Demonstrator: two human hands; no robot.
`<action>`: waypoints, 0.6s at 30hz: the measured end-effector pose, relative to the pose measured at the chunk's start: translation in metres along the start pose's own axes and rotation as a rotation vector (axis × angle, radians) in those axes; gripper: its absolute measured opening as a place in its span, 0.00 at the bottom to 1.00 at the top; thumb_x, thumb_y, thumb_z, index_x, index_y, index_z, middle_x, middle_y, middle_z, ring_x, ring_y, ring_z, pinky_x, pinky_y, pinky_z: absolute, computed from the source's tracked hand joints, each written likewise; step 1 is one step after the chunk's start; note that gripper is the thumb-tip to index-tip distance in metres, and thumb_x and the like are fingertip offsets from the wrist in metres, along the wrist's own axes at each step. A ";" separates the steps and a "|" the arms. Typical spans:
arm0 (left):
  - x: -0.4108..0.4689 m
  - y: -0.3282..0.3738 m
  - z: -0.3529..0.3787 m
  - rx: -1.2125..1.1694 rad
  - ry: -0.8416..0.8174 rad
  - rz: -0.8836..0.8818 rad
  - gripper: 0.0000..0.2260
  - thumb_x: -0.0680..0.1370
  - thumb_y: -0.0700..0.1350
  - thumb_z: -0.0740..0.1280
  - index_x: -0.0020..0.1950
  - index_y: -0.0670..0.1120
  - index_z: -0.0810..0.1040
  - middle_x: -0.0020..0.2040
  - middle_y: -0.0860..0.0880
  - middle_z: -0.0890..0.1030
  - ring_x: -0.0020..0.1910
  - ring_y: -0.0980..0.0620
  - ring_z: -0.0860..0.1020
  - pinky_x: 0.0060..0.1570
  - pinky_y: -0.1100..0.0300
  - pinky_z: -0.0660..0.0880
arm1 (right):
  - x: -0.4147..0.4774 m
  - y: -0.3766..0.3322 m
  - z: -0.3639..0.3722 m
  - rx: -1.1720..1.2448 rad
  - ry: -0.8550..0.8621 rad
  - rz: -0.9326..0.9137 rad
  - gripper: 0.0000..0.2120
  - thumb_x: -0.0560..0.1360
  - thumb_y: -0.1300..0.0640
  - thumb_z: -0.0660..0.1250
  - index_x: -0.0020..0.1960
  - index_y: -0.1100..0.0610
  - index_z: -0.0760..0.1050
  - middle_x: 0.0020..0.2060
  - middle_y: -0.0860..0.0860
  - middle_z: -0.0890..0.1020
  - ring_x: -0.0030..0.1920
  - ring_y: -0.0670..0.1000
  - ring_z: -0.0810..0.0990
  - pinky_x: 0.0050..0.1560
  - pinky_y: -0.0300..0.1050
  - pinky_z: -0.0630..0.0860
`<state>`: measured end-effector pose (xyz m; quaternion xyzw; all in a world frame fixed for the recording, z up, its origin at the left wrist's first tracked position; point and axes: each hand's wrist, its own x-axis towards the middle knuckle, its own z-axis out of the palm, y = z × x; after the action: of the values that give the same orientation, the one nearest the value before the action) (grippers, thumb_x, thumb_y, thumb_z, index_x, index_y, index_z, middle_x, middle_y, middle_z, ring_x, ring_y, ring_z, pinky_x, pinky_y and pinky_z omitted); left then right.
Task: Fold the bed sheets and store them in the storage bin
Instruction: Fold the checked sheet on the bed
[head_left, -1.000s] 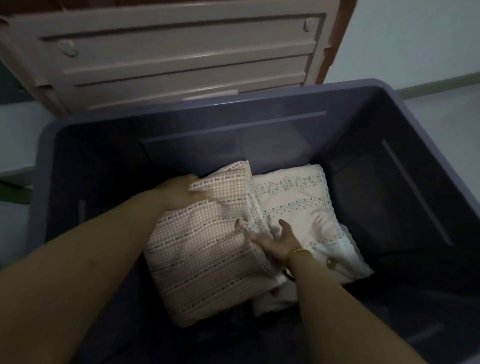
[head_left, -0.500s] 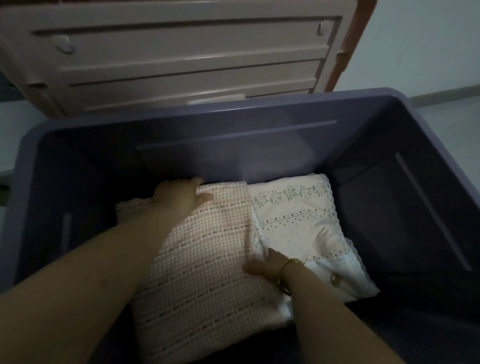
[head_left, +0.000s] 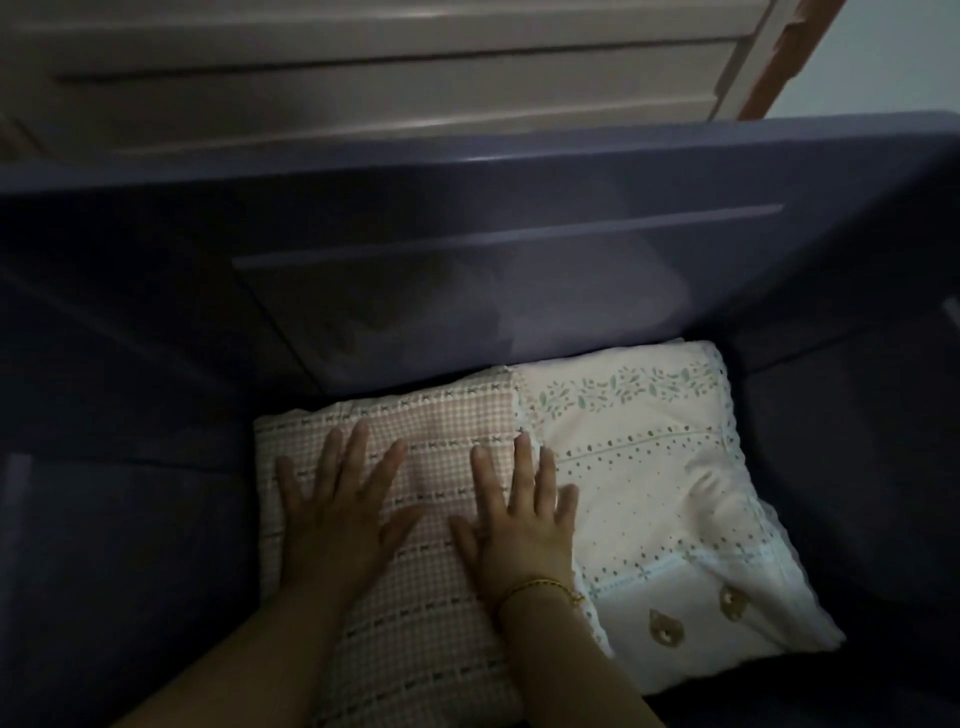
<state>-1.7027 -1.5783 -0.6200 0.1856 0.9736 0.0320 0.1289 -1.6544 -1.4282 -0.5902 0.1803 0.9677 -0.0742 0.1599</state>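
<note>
Leans over a deep, purple-grey plastic storage bin (head_left: 519, 249) and looks straight down into it. Presses the left hand (head_left: 343, 514) flat onto a folded, pink-and-white checked cotton bed sheet (head_left: 441, 431) crossed by rows of small dark bows; fingers straight and spread wide, palm down, gripping nothing. Lays the right hand (head_left: 519, 525) beside it on the same sheet, also palm down, fingers straight and slightly fanned, thumb pointing toward the left thumb with a strip of checked cloth between the two. Holds nothing in that hand either. Reaches with the outer right fingers as far as the line where the checked sheet meets a second folded bundle. Wears a thin gold chain bracelet (head_left: 540, 587) on the right wrist.

Has both bundles down on the floor of the bin, side by side and touching, their far edges up against the far wall. Places the checked sheet on the left. Shows on the right a folded cream-white sheet (head_left: 649, 493) with a band of green leaf sprigs, dotted eyelet rows, a lacy scalloped border and two round brownish-gold ornaments (head_left: 660, 626) near its closest corner.

Faces, behind the far rim, a beige ribbed plastic lid (head_left: 363, 78) with an orange edge, standing upright. Catches a patch of pale wall (head_left: 893, 52) at the upper right.
</note>
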 end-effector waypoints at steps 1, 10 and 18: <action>0.002 -0.001 0.003 0.001 0.018 0.003 0.29 0.77 0.65 0.38 0.67 0.52 0.65 0.65 0.41 0.74 0.65 0.43 0.63 0.67 0.42 0.46 | 0.003 0.000 0.002 0.001 0.017 -0.009 0.30 0.67 0.38 0.50 0.65 0.51 0.64 0.60 0.58 0.78 0.61 0.62 0.68 0.46 0.65 0.75; 0.006 0.001 0.002 0.006 -0.261 0.059 0.29 0.77 0.64 0.38 0.66 0.51 0.66 0.64 0.40 0.75 0.64 0.43 0.64 0.69 0.48 0.32 | 0.007 -0.007 -0.004 0.023 -0.149 -0.001 0.34 0.70 0.40 0.48 0.74 0.51 0.55 0.69 0.60 0.58 0.64 0.64 0.71 0.57 0.65 0.70; 0.016 0.019 -0.075 0.060 -0.498 -0.125 0.27 0.80 0.54 0.55 0.77 0.51 0.49 0.77 0.46 0.47 0.76 0.47 0.49 0.72 0.48 0.48 | 0.002 0.003 -0.071 0.012 -0.558 -0.086 0.35 0.79 0.51 0.55 0.74 0.43 0.33 0.73 0.52 0.31 0.74 0.58 0.37 0.71 0.61 0.46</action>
<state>-1.7300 -1.5561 -0.5498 0.1311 0.9219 -0.0518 0.3609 -1.6755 -1.4104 -0.5242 0.1128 0.8926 -0.1335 0.4156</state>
